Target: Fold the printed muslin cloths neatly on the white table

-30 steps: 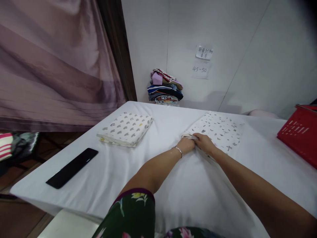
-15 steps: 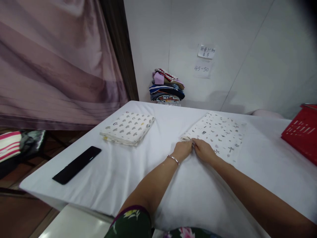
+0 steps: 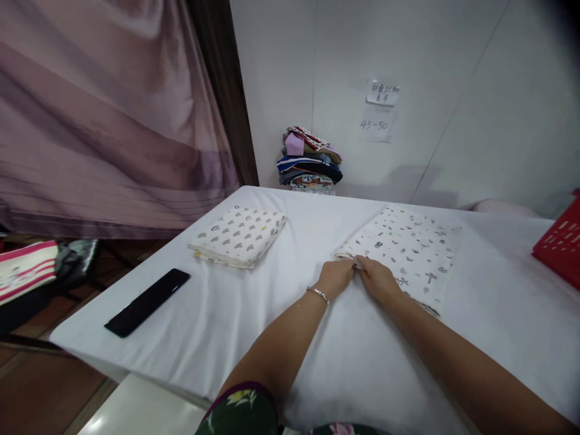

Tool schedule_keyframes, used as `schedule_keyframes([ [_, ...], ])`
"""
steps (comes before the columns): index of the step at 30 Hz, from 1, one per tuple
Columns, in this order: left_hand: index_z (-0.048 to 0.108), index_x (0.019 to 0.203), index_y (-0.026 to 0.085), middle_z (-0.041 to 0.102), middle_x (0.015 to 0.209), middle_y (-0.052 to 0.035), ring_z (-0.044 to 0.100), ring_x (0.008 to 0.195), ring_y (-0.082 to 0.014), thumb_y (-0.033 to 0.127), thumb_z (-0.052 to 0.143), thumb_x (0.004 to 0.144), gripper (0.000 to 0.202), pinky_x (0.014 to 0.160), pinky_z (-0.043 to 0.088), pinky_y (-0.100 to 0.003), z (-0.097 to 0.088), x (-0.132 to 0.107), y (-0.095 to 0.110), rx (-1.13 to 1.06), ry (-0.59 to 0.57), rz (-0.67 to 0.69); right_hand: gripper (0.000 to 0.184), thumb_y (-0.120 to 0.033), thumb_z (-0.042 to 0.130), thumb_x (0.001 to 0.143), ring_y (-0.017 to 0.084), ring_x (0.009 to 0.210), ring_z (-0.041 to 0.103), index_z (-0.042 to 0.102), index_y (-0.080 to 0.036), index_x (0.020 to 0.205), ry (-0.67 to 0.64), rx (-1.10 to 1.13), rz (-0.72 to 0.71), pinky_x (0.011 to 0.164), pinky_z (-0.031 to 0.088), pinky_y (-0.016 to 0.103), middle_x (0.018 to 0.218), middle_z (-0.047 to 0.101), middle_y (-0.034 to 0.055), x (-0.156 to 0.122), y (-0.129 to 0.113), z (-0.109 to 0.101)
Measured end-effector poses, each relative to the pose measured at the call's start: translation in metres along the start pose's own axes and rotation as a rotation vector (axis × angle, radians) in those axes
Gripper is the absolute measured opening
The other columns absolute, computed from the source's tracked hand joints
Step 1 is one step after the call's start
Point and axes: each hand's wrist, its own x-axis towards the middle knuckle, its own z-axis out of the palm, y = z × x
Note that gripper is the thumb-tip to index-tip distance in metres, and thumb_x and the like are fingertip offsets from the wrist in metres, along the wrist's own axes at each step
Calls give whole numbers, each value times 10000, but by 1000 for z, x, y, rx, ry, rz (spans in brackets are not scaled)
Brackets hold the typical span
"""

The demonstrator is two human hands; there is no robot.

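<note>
A white cloth with small grey and dark prints (image 3: 408, 244) lies folded on the white-covered table (image 3: 254, 326). At its near edge my left hand (image 3: 336, 278), with a silver bracelet at the wrist, is closed on the fabric. My right hand (image 3: 377, 279) pinches the same edge, right beside the left one. The fingertips of both hands almost meet there, and the exact grip is partly hidden. To the left rests a second folded cloth (image 3: 242, 235), cream with grey motifs, apart from both hands.
A long black flat object (image 3: 147, 302) lies near the table's left edge. A red basket (image 3: 559, 244) stands at the right. Behind the table is a stack of folded fabrics (image 3: 310, 160), against a wall with paper notes (image 3: 378, 109). A pink curtain (image 3: 99, 121) hangs at the left.
The view has shifted slightly left, so things appear a little further right. Both hands keep hold of the cloth's near edge; its near right corner now shows more clearly.
</note>
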Motion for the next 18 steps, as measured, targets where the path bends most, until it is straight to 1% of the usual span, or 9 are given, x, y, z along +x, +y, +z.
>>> schedule_keyframes([
  [2, 552, 996, 237, 654, 979, -12, 618, 875, -170, 261, 415, 883, 179, 711, 438, -268, -2, -2, -8, -53, 47, -38, 384, -197, 387, 872, 212, 1004, 578, 497, -175, 1239, 18, -10, 15, 847, 439, 315, 1143, 628, 83, 0, 2, 2],
  [3, 554, 986, 237, 654, 964, -8, 614, 866, -165, 250, 431, 869, 170, 717, 434, -264, -3, -2, -12, -87, 75, -84, 387, -205, 385, 875, 213, 997, 582, 495, -172, 1245, 25, -15, 26, 845, 441, 317, 1140, 630, 85, 0, 2, 3],
  [6, 552, 976, 235, 653, 897, 2, 602, 826, -151, 205, 462, 832, 173, 714, 428, -255, -5, -1, -22, -205, 139, -295, 406, -211, 388, 873, 215, 966, 592, 480, -160, 1265, 25, -24, 39, 830, 448, 322, 1113, 641, 94, -2, 2, 6],
  [8, 542, 1012, 230, 650, 902, 0, 596, 815, -145, 235, 486, 826, 194, 710, 427, -250, -5, 1, -25, -286, 170, -403, 412, -212, 391, 872, 215, 962, 592, 473, -160, 1273, 25, -26, 45, 827, 449, 324, 1108, 642, 96, -2, 2, 7],
  [9, 533, 1047, 230, 648, 930, -2, 594, 824, -145, 268, 504, 823, 228, 716, 426, -249, -5, 2, -26, -315, 182, -429, 413, -211, 391, 872, 215, 967, 590, 470, -163, 1275, 28, -25, 50, 827, 448, 324, 1112, 640, 95, -3, 1, 7],
  [11, 514, 1124, 236, 645, 987, -6, 593, 855, -150, 333, 532, 814, 324, 741, 424, -251, -3, 4, -25, -332, 186, -435, 415, -205, 387, 873, 218, 978, 584, 464, -161, 1278, 33, -24, 60, 827, 446, 326, 1123, 635, 96, -3, 0, 8],
  [13, 516, 1156, 252, 648, 996, -2, 591, 870, -159, 360, 518, 825, 348, 756, 422, -258, -2, 6, -23, -310, 167, -409, 414, -200, 380, 876, 223, 975, 583, 461, -151, 1279, 29, -27, 62, 820, 447, 330, 1125, 633, 102, -4, -1, 8],
  [15, 549, 1124, 262, 649, 988, 2, 588, 876, -162, 340, 483, 846, 296, 754, 423, -260, -1, 10, -22, -289, 153, -381, 409, -191, 379, 875, 226, 966, 583, 466, -147, 1273, 23, -34, 56, 807, 447, 330, 1127, 630, 110, -4, -2, 8],
  [18, 600, 1009, 247, 639, 996, -2, 577, 893, -153, 254, 450, 851, 217, 749, 421, -248, -1, 15, -21, -268, 168, -366, 401, -169, 384, 867, 224, 959, 581, 482, -159, 1256, 25, -31, 46, 790, 446, 324, 1123, 630, 107, -5, -4, 7],
])
